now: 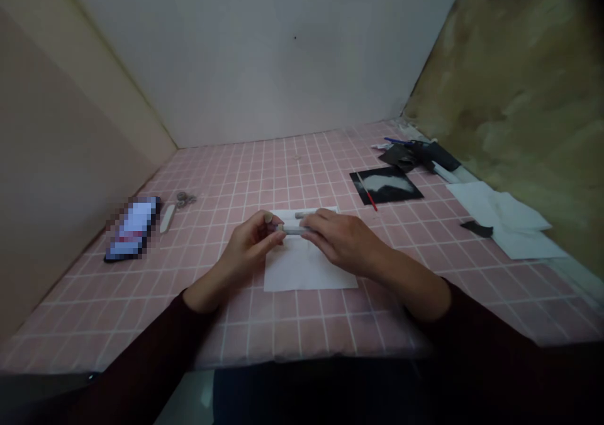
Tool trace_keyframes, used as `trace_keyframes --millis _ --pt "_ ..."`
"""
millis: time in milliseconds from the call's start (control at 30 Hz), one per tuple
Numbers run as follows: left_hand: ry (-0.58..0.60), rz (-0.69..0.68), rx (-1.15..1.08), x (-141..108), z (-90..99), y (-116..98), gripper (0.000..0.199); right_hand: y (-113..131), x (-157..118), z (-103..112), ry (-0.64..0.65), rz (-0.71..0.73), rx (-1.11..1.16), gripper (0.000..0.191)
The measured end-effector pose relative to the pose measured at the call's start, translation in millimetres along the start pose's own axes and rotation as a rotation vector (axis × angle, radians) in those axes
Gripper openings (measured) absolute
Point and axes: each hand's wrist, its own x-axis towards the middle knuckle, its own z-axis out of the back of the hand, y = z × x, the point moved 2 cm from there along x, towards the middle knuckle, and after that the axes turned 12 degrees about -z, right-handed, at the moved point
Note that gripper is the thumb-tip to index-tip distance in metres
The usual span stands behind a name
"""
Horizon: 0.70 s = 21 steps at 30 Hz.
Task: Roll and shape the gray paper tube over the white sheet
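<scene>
My left hand is closed, with thumb and fingertips pinching one end of a slim, pale grey pen-like stick. From the other side my right hand grips the stick's opposite end, so it lies level between both hands. A short grey piece juts out beside my right index finger; whether it belongs to the same object, I cannot tell. Beneath both hands a white sheet of paper lies on the table, partly covered by them.
On the pink checked tablecloth, a phone, a white flat stick and scissors-like grey loops lie left. Rightward are a black sheet under a red-ended stick, dark scraps and white papers. Walls enclose the table.
</scene>
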Motion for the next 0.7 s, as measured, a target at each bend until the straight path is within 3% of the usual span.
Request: trace_keyframes --millis 67,167,233,367,433,500,633,700 --pt "-0.012 -0.061 0.008 0.2 0.8 -2.7 0.02 -0.9 2.5 -4.1 0.021 -0.045 0.096 0.03" --pt "0.033 -0.14 0.06 -0.1 2.6 -6.2 0.023 -5.9 7.6 -11.2 0.234 -0.191 0.387 0.041" --pt "0.061 -0.105 0.047 0.3 4.1 -6.4 0.023 -7.0 8.5 -14.4 0.307 -0.222 0.48 0.044" --pt "0.079 0.116 -0.099 1.4 5.7 -2.6 0.018 0.1 3.8 -15.2 0.007 -0.05 0.215 0.034" --pt "0.099 0.156 -0.127 1.5 4.8 -1.8 0.019 3.2 1.8 -18.2 -0.073 -0.007 0.121 0.029" --pt "0.117 0.071 -0.065 1.6 3.1 -3.8 0.019 2.0 3.5 -23.6 0.001 -0.056 0.209 0.034" --pt "0.201 -0.133 0.167 0.8 -2.6 -10.6 0.016 -4.2 8.9 -35.3 0.382 -0.294 0.61 0.045" --pt "0.178 -0.083 0.113 1.2 -3.1 -10.7 0.019 -2.3 8.4 -34.8 0.358 -0.277 0.614 0.045"
